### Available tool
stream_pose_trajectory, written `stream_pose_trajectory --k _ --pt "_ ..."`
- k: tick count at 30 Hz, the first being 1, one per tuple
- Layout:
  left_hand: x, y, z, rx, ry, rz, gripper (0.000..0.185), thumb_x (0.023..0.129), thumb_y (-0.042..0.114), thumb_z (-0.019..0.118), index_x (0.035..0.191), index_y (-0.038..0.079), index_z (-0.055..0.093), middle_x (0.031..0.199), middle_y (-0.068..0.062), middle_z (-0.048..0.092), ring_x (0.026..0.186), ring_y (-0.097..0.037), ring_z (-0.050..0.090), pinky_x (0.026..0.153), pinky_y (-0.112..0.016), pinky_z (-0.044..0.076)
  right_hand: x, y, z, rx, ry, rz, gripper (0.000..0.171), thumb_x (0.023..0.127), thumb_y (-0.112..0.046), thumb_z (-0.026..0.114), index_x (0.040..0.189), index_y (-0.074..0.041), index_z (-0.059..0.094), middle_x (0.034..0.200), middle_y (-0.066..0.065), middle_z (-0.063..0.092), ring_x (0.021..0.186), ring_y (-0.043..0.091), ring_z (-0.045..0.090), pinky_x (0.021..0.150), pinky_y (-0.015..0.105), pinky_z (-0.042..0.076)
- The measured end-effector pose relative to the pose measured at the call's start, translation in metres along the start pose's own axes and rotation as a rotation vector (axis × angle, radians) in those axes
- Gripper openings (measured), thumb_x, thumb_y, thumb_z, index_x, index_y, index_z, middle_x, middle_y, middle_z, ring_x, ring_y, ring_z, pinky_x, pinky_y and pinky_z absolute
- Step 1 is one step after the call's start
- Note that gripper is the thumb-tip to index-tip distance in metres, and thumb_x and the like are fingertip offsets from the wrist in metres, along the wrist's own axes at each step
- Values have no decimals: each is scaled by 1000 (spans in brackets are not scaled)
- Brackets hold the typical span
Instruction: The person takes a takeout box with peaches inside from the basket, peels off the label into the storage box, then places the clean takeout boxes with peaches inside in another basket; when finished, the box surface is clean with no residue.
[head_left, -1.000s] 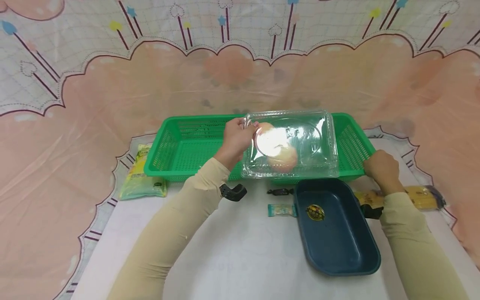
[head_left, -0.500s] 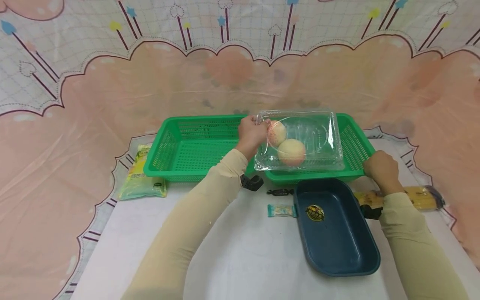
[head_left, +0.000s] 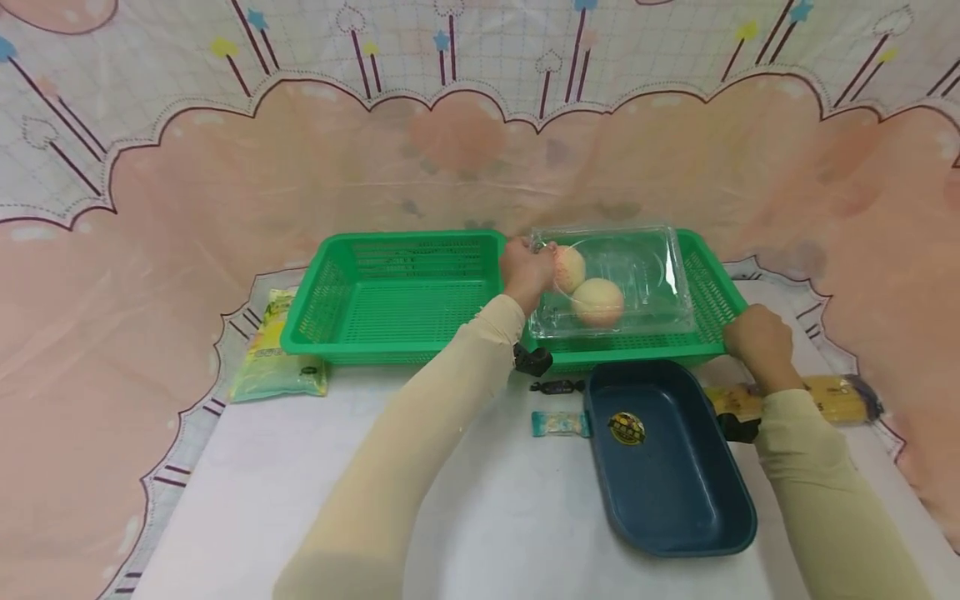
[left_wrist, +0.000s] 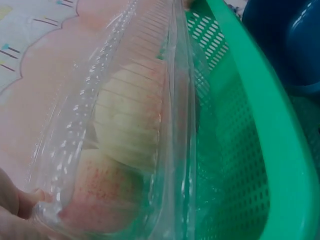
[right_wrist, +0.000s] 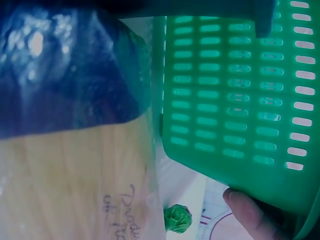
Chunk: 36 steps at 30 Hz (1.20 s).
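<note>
A clear plastic clamshell box (head_left: 645, 271) with two pale pink round fruits (head_left: 597, 302) inside sits low in the right end of the long green basket (head_left: 390, 354). My left hand (head_left: 528, 265) grips the box's left edge. In the left wrist view the box (left_wrist: 125, 125) fills the frame, tilted, with my fingers (left_wrist: 15, 210) at its corner and the basket wall (left_wrist: 260, 150) beside it. My right hand (head_left: 753, 333) grips the basket's front right corner. The right wrist view shows a fingertip (right_wrist: 247, 215) under the basket rim (right_wrist: 225, 90).
A dark blue tray (head_left: 667, 467) lies in front of the basket on the white table. Two wrapped sweets (head_left: 558, 423) lie to its left. A yellow packet (head_left: 277, 350) lies at the basket's left end, and a spaghetti pack (head_left: 825, 396) lies under my right wrist.
My left hand has carried the clear box to the right and lowered it into the basket's right end. The right hand has stayed on the basket corner.
</note>
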<state>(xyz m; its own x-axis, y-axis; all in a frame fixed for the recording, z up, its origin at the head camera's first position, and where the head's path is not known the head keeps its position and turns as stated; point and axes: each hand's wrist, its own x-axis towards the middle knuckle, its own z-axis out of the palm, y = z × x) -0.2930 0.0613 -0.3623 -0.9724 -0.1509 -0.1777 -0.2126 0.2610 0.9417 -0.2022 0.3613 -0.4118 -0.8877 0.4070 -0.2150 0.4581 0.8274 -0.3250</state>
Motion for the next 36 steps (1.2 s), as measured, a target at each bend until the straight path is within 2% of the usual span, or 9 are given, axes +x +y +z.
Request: stream_pose_trajectory --k 4,9,11,18,22,25,29,36 --pt "4 -2 7 22 -2 -13 37 104 25 67 134 3 62 132 -14 66 102 -23 68 76 -34 59 -2 -2 2 1 15 -1 20 93 -5 44 76 2 53 69 16 56 64 30 53 53 39 46" --pt "10 -10 16 76 -5 -5 29 105 21 66 126 2 70 126 -13 70 87 -20 60 69 -31 52 -5 -2 3 -2 19 7 20 94 -5 45 76 1 52 69 15 55 64 29 53 55 39 46" --pt "12 -15 18 92 -15 -22 28 105 21 65 125 2 72 123 -13 72 84 -21 59 67 -32 52 -6 -3 4 -5 9 5 22 95 -5 45 75 0 52 67 14 54 63 29 52 55 39 46" --pt "22 -25 24 194 -77 -99 36 105 26 66 129 -1 68 128 -16 69 105 -27 67 77 -36 61 -5 -8 4 -24 -5 -9 23 95 -4 44 73 -2 51 66 11 52 61 26 51 53 36 45" --pt "26 -26 26 259 -156 -131 48 107 35 62 139 0 61 138 -14 65 113 -26 67 78 -36 60 -3 -10 4 -37 -5 -22 25 96 -5 44 72 -3 50 64 10 51 60 25 50 51 35 44" --pt "26 -27 27 327 -227 -114 62 108 45 56 151 1 51 152 -14 56 129 -28 61 94 -38 59 -1 -10 3 -33 0 -24 25 96 -5 45 71 -3 50 63 10 51 58 25 50 49 34 44" --pt "22 -29 29 400 -297 -64 73 109 51 51 160 1 37 166 -14 40 149 -32 44 117 -44 46 -1 -7 3 -40 0 -25 26 96 -6 46 71 -4 50 63 9 51 58 25 50 50 34 44" --pt "21 -32 31 361 -348 -61 69 109 50 50 157 1 43 163 -15 45 146 -32 47 116 -46 47 -3 0 0 -21 7 -23 22 93 -4 46 72 -3 50 63 10 51 58 25 50 49 34 44"
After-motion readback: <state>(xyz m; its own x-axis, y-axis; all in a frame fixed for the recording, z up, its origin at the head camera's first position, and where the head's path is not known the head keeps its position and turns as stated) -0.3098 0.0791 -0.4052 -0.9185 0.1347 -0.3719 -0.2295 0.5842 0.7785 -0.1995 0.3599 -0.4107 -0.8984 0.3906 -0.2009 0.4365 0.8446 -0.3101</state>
